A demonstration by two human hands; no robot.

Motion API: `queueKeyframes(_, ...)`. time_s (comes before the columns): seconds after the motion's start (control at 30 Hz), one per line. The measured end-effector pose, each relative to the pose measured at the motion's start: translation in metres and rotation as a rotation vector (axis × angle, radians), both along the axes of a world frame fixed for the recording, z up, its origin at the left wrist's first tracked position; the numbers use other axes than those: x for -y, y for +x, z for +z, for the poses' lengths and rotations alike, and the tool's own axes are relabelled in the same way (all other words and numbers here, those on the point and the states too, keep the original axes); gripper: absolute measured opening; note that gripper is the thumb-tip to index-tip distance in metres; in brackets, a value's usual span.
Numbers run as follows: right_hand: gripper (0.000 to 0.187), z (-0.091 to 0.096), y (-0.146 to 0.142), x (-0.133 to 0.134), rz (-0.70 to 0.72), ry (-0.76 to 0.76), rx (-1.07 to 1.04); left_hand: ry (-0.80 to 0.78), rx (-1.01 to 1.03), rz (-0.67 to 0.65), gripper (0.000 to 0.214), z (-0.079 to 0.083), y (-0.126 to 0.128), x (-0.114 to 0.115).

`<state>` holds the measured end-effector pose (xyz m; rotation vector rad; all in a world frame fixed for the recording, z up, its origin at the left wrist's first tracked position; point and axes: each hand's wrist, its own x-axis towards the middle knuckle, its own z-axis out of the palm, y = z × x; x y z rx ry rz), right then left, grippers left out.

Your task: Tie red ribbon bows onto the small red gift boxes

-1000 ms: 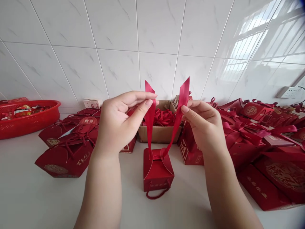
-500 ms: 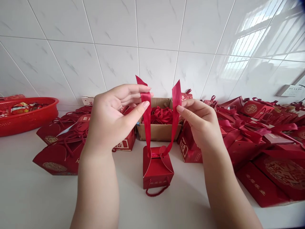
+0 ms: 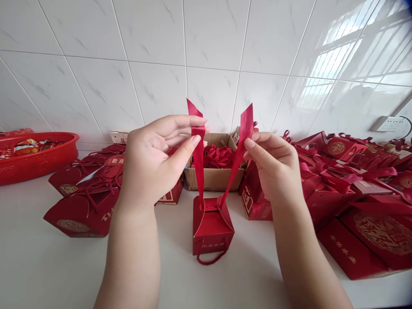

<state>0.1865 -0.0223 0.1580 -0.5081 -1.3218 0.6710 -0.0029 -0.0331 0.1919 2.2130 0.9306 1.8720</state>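
While gripping ribbon ends [image 3: 199,171] over small red box [image 3: 212,231]: left fingers [image 3: 186,149], right fingers [image 3: 257,153] closed | behind: cardboard box [image 3: 212,181] | sides: gift boxes [image 3: 354,193], basket [image 3: 38,159]

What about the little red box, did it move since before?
No, it stayed put. The little red box sits just in front of the cardboard box, as before. The left hand and right hand pinch its ribbon.

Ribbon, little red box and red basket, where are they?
ribbon [image 3: 199,171]: head view, on the left strand, about halfway up.
little red box [image 3: 212,234]: head view, on its front face.
red basket [image 3: 38,165]: head view, on its outer wall.
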Motion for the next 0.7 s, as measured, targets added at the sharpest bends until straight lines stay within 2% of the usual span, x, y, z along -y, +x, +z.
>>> queueKeyframes(0.17, 0.004, -0.0002, 0.0012, -0.0012, -0.056, 0.005, -0.007, 0.029, 0.018, -0.056, 0.021, -0.0014, 0.0025, -0.0015)
queueKeyframes(0.3, 0.005, -0.0002, 0.0016, -0.0001, -0.089, 0.006, -0.031, 0.048, 0.027, -0.027, 0.019, -0.0005, 0.0024, -0.0019)
queueKeyframes(0.5, 0.004, -0.0001, 0.0016, 0.0008, -0.093, -0.012, -0.085, -0.02, 0.087, -0.008, 0.019, -0.0002, 0.0035, -0.0034)
queueKeyframes(0.7, 0.005, 0.0008, 0.0029, -0.0009, -0.124, -0.031, -0.059, -0.045, 0.057, -0.062, 0.016, -0.0032, 0.0058, -0.0069)
